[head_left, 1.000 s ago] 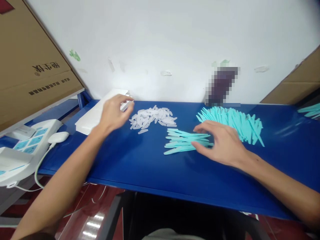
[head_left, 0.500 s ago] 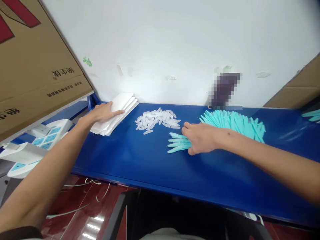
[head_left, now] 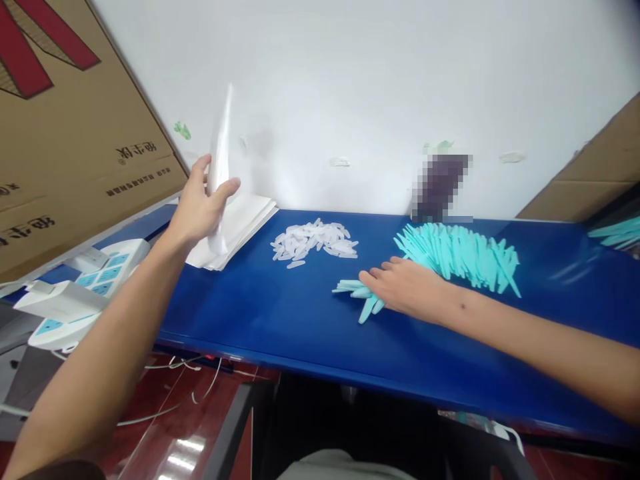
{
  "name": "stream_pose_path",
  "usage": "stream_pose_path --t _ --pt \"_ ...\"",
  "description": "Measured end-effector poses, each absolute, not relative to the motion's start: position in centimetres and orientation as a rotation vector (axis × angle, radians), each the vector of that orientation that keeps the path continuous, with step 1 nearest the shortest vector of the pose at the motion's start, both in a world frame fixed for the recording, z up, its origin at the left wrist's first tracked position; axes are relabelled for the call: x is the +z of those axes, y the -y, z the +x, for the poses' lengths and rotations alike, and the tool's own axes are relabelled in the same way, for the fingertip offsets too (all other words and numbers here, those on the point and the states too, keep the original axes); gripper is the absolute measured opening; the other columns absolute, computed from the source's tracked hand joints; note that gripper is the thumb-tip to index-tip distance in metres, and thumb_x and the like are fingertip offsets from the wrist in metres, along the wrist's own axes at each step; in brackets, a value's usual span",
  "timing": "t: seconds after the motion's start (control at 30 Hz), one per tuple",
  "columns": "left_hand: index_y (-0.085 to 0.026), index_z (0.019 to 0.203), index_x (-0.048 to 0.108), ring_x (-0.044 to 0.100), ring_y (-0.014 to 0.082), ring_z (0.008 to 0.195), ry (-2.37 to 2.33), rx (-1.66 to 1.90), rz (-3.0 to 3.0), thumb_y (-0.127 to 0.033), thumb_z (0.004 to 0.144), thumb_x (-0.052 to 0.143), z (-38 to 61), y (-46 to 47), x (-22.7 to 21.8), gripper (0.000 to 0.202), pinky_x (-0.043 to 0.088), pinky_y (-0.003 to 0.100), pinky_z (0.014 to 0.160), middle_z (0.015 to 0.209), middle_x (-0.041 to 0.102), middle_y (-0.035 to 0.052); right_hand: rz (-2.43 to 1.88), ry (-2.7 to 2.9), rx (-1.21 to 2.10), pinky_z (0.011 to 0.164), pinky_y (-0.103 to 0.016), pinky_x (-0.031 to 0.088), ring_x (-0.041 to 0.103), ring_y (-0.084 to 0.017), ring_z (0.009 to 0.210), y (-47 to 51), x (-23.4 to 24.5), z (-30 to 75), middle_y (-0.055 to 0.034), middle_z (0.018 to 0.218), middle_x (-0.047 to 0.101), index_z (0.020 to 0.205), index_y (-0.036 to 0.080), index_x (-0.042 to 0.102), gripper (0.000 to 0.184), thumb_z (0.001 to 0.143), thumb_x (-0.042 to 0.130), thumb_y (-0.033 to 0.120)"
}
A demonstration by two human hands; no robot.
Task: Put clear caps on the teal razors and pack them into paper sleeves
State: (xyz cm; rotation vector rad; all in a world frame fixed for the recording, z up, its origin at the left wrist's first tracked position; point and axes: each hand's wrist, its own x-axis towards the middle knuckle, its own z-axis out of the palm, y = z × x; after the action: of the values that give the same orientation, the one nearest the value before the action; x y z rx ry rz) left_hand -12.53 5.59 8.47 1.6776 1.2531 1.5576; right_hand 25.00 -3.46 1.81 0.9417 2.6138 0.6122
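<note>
My left hand [head_left: 200,203] is closed on a thin white bag or sheet [head_left: 223,147], which stands nearly upright between thumb and fingers above a stack of similar flat white pieces [head_left: 250,217]. My right hand [head_left: 405,287] rests on the blue table, its fingers around several slim turquoise sticks [head_left: 370,308] whose tips fan out to the left. Behind that hand lies a long row of more turquoise sticks [head_left: 460,257]. Between both hands is a loose pile of small translucent white slivers [head_left: 315,239], touched by neither.
A large cardboard box [head_left: 90,147] leans in at the left beside a white power strip [head_left: 107,273] with plugs. A blurred-out dark object [head_left: 440,187] stands against the wall. Another cardboard box [head_left: 585,167] is at the right. The blue table's [head_left: 280,320] front edge runs above a dark chair.
My left hand has lifted a white piece off the stack and tipped it upright. My right hand has gathered the turquoise sticks, whose tips now point in more varied directions.
</note>
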Motion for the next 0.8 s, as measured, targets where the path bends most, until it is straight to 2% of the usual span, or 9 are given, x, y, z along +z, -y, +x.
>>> stream_pose_path --t 0.07,0.13,0.2,0.37,0.5,0.57,0.63,0.73,0.8 --pt "-0.024 0.141 0.047 0.050 0.0362 0.125 -1.249 1.546 1.733 -0.049 0.082 0.077 -10.4 -4.2 8.3 0.071 0.035 0.061 0.108 0.131 0.060 0.0066 0.902 -2.631 0.613 0.064 -0.033 0.028 0.067 -0.022 0.068 3.4 1.7 25.1 -0.0065 0.080 0.071 0.112 0.015 0.059 0.024 0.090 0.054 0.007" --pt "-0.023 0.135 0.052 0.057 0.0345 0.117 -1.171 1.559 1.685 -0.052 0.082 0.074 -7.9 -2.8 7.6 0.064 0.046 0.054 0.098 0.129 0.061 0.0091 0.872 -2.625 0.594 0.066 -0.033 0.029 0.065 -0.020 0.062 3.2 1.8 24.9 -0.0045 0.077 0.070 0.110 0.015 0.059 0.026 0.088 0.052 0.003" --pt "-0.026 0.131 0.056 0.060 0.0341 0.116 -1.067 1.601 1.594 -0.050 0.079 0.076 -5.2 -1.5 6.5 0.061 0.052 0.047 0.092 0.126 0.062 0.0101 0.857 -2.625 0.564 0.069 -0.034 0.030 0.065 -0.019 0.061 3.1 2.1 24.7 -0.0048 0.079 0.070 0.107 0.014 0.061 0.022 0.088 0.056 0.006" --pt "-0.029 0.138 0.053 0.053 0.0339 0.131 -0.876 1.597 1.453 -0.050 0.084 0.072 0.6 2.3 3.7 0.062 0.048 0.044 0.106 0.137 0.059 0.0097 0.860 -2.679 0.540 0.065 -0.032 0.032 0.068 -0.024 0.080 3.0 2.4 25.1 -0.0123 0.099 0.069 0.104 0.012 0.062 0.024 0.085 0.070 0.025" --pt "-0.030 0.146 0.046 0.054 0.0349 0.130 -0.860 1.545 1.363 -0.050 0.088 0.067 2.5 5.5 2.1 0.065 0.050 0.046 0.104 0.142 0.056 0.0106 0.803 -2.767 0.482 0.069 -0.032 0.035 0.065 -0.024 0.079 3.0 2.4 26.7 -0.0089 0.090 0.068 0.108 0.014 0.058 0.032 0.079 0.071 0.015" --pt "-0.030 0.148 0.045 0.053 0.0358 0.132 -0.878 1.513 1.333 -0.050 0.089 0.066 2.7 6.7 1.4 0.066 0.050 0.046 0.102 0.146 0.053 0.0107 0.871 -2.809 0.337 0.063 -0.030 0.034 0.061 -0.021 0.071 3.2 2.4 27.5 -0.0055 0.085 0.067 0.109 0.016 0.055 0.036 0.076 0.067 0.007" --pt "-0.030 0.149 0.043 0.052 0.0358 0.133 -0.888 1.482 1.299 -0.049 0.089 0.067 2.6 7.6 0.7 0.067 0.051 0.046 0.102 0.147 0.052 0.0107 1.009 -2.914 0.086 0.056 -0.028 0.029 0.056 -0.018 0.062 3.5 2.4 27.9 -0.0020 0.079 0.064 0.105 0.019 0.052 0.031 0.078 0.062 0.007" --pt "-0.029 0.150 0.041 0.059 0.0346 0.126 -0.873 1.460 1.192 -0.049 0.090 0.065 2.6 8.4 0.1 0.068 0.053 0.045 0.098 0.144 0.055 0.0117 1.345 -3.194 -0.484 0.052 -0.026 0.030 0.046 -0.013 0.054 3.9 2.4 27.5 0.0029 0.068 0.057 0.092 0.021 0.051 0.010 0.088 0.059 0.020" --pt "-0.028 0.151 0.040 0.062 0.0336 0.121 -0.842 1.470 1.086 -0.050 0.091 0.064 2.7 8.8 0.1 0.068 0.055 0.045 0.096 0.145 0.055 0.0125 1.682 -3.363 -0.898 0.052 -0.026 0.032 0.041 -0.011 0.052 4.1 2.3 26.7 0.0047 0.063 0.051 0.084 0.021 0.054 0.020 0.086 0.068 0.034"
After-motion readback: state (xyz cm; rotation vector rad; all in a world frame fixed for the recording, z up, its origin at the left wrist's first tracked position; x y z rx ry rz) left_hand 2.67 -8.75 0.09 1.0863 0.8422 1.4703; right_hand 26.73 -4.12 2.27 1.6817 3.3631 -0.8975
